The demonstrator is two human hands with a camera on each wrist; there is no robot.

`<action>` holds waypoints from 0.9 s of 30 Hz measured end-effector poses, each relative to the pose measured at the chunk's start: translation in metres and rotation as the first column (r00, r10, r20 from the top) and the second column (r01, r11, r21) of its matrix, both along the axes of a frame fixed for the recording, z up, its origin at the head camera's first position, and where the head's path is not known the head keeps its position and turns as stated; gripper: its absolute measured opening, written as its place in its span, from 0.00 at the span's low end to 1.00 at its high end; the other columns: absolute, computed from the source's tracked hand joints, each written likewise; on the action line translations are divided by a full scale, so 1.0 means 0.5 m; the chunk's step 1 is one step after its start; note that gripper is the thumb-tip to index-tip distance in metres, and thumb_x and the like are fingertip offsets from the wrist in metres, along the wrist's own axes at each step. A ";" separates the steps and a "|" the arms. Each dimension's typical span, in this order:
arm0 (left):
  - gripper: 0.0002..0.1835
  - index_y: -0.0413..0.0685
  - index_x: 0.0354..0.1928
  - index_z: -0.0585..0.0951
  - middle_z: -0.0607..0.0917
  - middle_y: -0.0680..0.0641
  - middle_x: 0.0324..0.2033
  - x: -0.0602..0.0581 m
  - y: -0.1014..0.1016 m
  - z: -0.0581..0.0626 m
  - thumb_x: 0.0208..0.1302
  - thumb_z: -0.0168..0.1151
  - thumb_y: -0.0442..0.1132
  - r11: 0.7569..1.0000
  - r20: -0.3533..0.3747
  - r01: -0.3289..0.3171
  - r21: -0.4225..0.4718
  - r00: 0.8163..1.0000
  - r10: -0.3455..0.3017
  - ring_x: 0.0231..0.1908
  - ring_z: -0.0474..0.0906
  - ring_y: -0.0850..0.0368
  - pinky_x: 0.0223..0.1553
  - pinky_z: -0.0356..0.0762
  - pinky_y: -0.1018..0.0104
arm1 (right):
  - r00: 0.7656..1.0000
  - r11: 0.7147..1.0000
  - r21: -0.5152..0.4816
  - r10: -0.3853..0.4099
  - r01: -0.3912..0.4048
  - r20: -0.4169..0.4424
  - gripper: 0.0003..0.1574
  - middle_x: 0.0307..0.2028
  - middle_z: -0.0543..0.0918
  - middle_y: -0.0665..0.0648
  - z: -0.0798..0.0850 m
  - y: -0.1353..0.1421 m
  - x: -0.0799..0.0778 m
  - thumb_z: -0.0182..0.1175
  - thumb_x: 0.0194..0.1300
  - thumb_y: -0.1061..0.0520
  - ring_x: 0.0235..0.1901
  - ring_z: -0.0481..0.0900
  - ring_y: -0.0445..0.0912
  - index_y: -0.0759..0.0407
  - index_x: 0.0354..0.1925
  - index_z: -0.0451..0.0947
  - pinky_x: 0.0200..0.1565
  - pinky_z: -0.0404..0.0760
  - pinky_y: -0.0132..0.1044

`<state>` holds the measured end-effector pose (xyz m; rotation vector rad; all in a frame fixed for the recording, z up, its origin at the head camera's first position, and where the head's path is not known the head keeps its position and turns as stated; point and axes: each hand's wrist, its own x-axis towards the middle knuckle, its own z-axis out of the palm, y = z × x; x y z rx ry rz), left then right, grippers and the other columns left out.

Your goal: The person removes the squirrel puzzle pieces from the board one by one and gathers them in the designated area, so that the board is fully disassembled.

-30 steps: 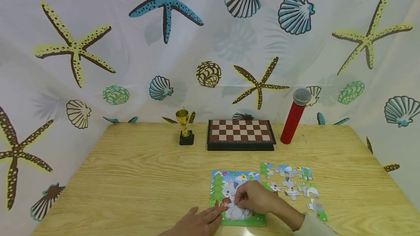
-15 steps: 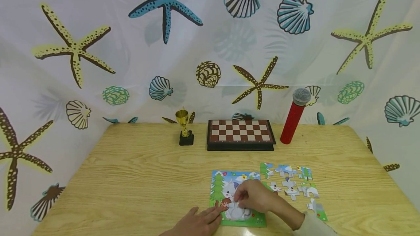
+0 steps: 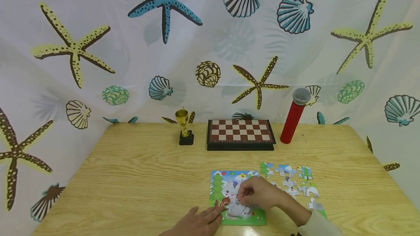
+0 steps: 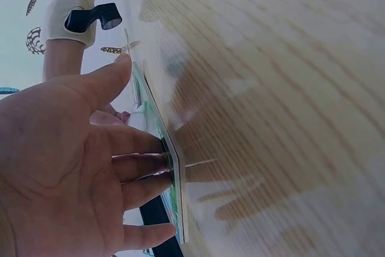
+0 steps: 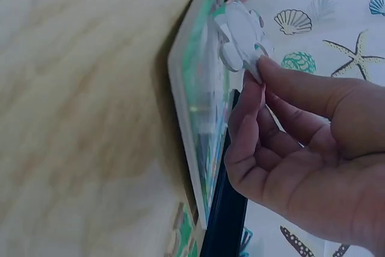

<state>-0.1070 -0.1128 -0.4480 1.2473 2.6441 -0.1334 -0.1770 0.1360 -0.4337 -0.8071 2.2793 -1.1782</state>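
Note:
A puzzle board (image 3: 216,188) with a white cartoon animal, a green tree and a blue sky lies near the table's front edge. My left hand (image 3: 201,221) rests its straight fingertips on the board's lower left border; the left wrist view shows those fingers (image 4: 144,188) at the board's edge. Over the board's right part, my right hand (image 3: 260,192) pinches a pale puzzle piece (image 5: 239,33) between thumb and index finger. In the right wrist view the piece stands tilted close over the board, its knobs pointing away from the fingertips. The right hand hides part of the picture.
Several loose puzzle pieces (image 3: 288,183) lie to the board's right, some partly behind the right forearm. Farther back stand a gold trophy cup (image 3: 184,126), a folded chessboard (image 3: 241,134) and a red microphone (image 3: 293,115). A patterned curtain (image 3: 131,46) hangs behind the table (image 3: 137,177).
My right hand has shifted slightly to the right, still pinching the puzzle piece, and its forearm now covers more of the loose pieces. The left hand has stayed in place.

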 end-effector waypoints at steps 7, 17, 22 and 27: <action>0.36 0.53 0.63 0.74 0.67 0.56 0.68 0.000 0.000 -0.003 0.67 0.37 0.68 0.998 -0.066 0.046 0.038 0.997 -0.044 0.63 0.69 0.62 0.46 0.77 0.53 | 1.000 1.000 -0.029 -0.004 0.004 0.002 0.04 0.29 0.83 0.57 0.016 0.059 -0.006 0.61 0.62 0.63 0.25 0.73 0.36 0.63 0.31 0.81 0.30 0.74 0.28; 0.36 0.53 0.64 0.73 0.68 0.56 0.68 0.001 0.002 0.002 0.66 0.39 0.68 1.000 -0.042 0.021 0.017 0.999 -0.020 0.64 0.68 0.62 0.49 0.76 0.51 | 0.999 0.999 -0.003 -0.049 0.049 0.003 0.06 0.30 0.82 0.57 0.029 0.139 -0.012 0.60 0.64 0.61 0.24 0.68 0.36 0.64 0.33 0.81 0.29 0.71 0.29; 0.36 0.53 0.63 0.73 0.68 0.56 0.68 0.000 0.001 0.003 0.66 0.38 0.69 1.000 -0.025 0.019 0.021 1.000 -0.019 0.64 0.68 0.61 0.49 0.76 0.50 | 0.998 0.998 0.015 -0.067 0.067 0.007 0.07 0.31 0.83 0.59 0.031 0.176 -0.012 0.59 0.64 0.62 0.24 0.69 0.36 0.66 0.33 0.80 0.28 0.72 0.29; 0.35 0.53 0.63 0.74 0.68 0.56 0.67 0.000 0.005 0.003 0.66 0.40 0.68 1.000 -0.031 0.018 0.013 0.999 -0.017 0.64 0.68 0.62 0.48 0.76 0.52 | 0.997 0.997 0.024 -0.079 0.079 0.014 0.07 0.31 0.82 0.56 0.024 0.211 -0.013 0.59 0.64 0.62 0.25 0.70 0.36 0.65 0.32 0.80 0.30 0.73 0.30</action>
